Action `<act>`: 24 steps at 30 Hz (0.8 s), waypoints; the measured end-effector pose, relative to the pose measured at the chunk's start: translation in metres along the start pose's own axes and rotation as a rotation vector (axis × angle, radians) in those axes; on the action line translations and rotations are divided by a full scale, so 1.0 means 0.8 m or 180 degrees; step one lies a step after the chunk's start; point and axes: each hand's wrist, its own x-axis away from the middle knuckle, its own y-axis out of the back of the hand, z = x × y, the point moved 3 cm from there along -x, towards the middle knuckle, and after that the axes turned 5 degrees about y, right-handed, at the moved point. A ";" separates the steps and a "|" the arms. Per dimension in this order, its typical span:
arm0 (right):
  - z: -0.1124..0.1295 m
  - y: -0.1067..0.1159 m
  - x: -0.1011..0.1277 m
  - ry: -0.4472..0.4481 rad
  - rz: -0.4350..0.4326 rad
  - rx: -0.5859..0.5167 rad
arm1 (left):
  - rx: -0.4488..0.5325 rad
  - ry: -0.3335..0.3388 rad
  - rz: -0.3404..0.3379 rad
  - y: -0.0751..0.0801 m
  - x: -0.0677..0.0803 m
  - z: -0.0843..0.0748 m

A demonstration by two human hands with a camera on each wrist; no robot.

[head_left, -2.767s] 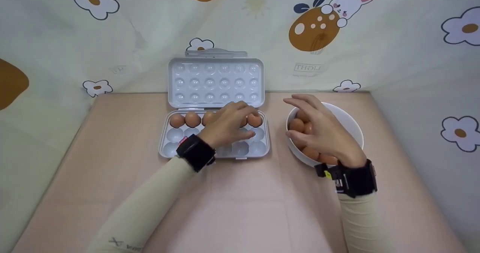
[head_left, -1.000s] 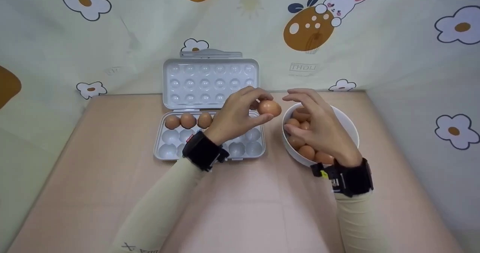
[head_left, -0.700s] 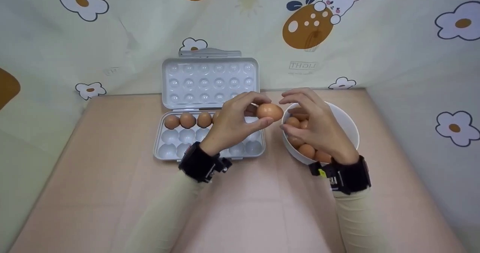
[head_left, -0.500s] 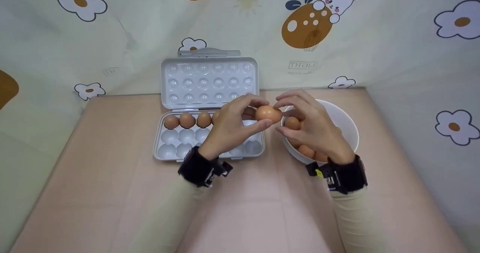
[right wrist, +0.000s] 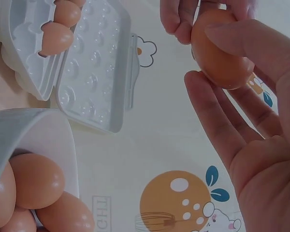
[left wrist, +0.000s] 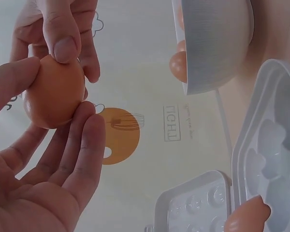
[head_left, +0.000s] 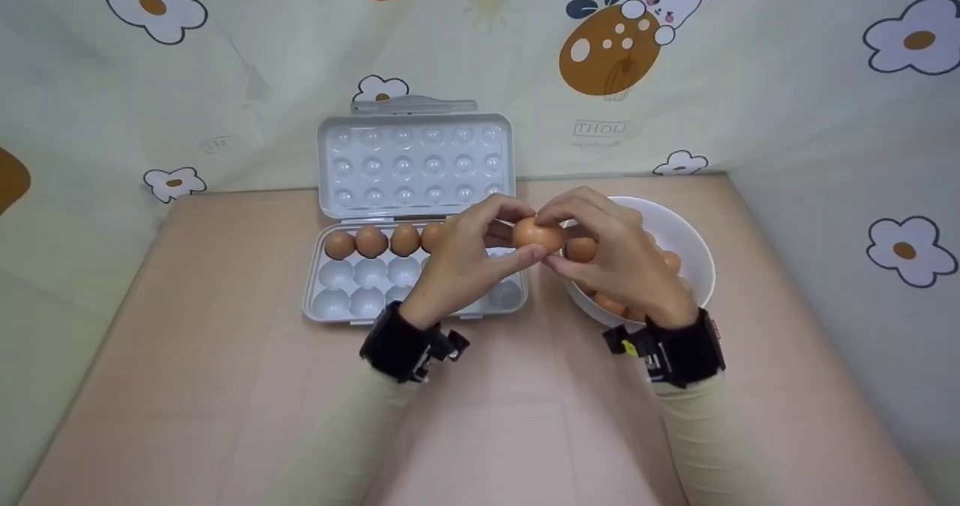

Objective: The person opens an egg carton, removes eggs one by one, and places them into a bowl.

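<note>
Your right hand (head_left: 626,266) has come in from the bowl (head_left: 694,240); now both it and your left hand (head_left: 465,262) pinch the egg (head_left: 536,234) — handover under way.

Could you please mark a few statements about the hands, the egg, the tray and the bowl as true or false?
1. Both the left hand and the right hand have fingers on one egg. True.
2. The egg tray has its lid shut. False: the lid stands open behind it.
3. The white bowl holds several eggs. True.
4. The tray's front rows are full. False: only the back row holds eggs.
5. The held egg rests on the table. False: it is held in the air.
</note>
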 end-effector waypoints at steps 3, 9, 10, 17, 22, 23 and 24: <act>0.002 0.002 0.000 0.0013 0.0020 0.0047 | -0.0002 -0.0032 0.0017 -0.001 -0.001 -0.001; 0.001 0.020 0.005 -0.0183 0.0033 0.0027 | -0.0009 -0.0013 0.0037 0.008 0.001 -0.002; -0.001 0.024 0.007 -0.0255 0.0015 0.0045 | -0.0039 0.0008 0.0020 0.011 0.002 -0.002; -0.021 0.053 0.023 -0.0664 0.0033 0.0452 | -0.0661 -0.0020 -0.0120 0.034 0.004 0.000; -0.037 0.060 0.036 -0.1149 0.0340 0.0368 | -0.1322 -0.0064 -0.0286 0.049 0.007 0.007; -0.040 0.059 0.037 -0.1238 0.0397 0.0354 | -0.1374 -0.0062 -0.0300 0.051 0.007 0.009; -0.042 0.057 0.038 -0.1351 0.0451 0.0303 | -0.1401 -0.0050 -0.0314 0.053 0.008 0.010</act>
